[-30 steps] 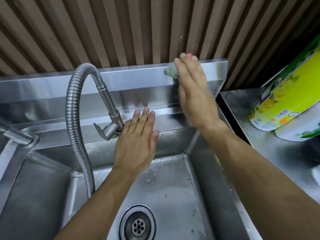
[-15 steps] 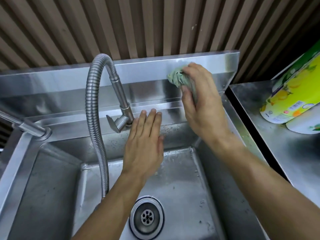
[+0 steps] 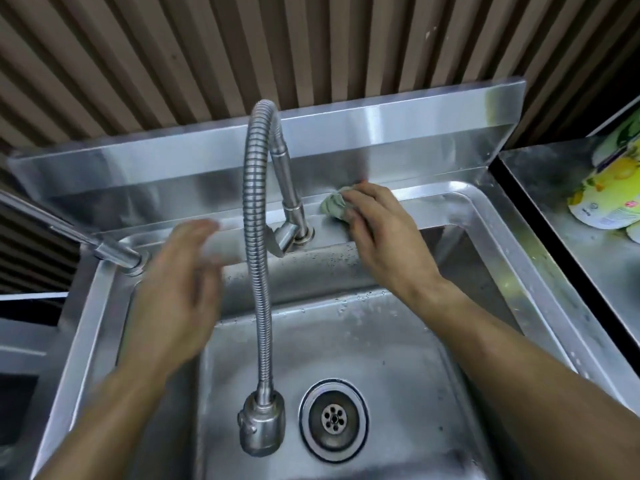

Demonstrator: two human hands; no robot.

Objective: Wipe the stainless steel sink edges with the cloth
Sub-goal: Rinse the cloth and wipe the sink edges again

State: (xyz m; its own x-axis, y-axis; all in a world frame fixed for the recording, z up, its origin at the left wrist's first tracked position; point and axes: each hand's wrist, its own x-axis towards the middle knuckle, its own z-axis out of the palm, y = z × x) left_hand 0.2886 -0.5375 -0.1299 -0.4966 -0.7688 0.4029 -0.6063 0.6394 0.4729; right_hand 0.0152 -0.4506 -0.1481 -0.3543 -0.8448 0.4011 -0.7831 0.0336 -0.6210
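The right hand (image 3: 384, 233) grips a small, bunched pale green cloth (image 3: 333, 206), fingers curled round it, and holds it against the back ledge of the steel sink (image 3: 485, 216), just right of the tap base (image 3: 301, 233). The cloth lies where the flat ledge meets the upright splashback (image 3: 398, 133), touching the ledge. A spot of red shows at the far edge of the cloth, too small to tell what it is.

The left hand (image 3: 180, 292) is blurred. Its fingers are spread and fairly straight and hold nothing; it is over the back left part of the basin, left of the hose, with the fingertips near the rear ledge. Whether it touches the steel cannot be told.

A ribbed flexible hose (image 3: 254, 237) rises from the tap base, arches over in front of the splashback and hangs down between the two forearms, ending in a spray head (image 3: 261, 424) just left of the drain (image 3: 334, 419). Drops of water sit on the back wall of the basin and on its floor. A second tap (image 3: 110, 249) comes in from the left and is fixed at the left rear corner of the sink rim.

To the right, apart from the sink across a dark gap, is a steel counter (image 3: 561, 237) with a yellow and green packet (image 3: 609, 199) lying on it. Behind everything stands a wall of brown vertical slats (image 3: 242, 46).
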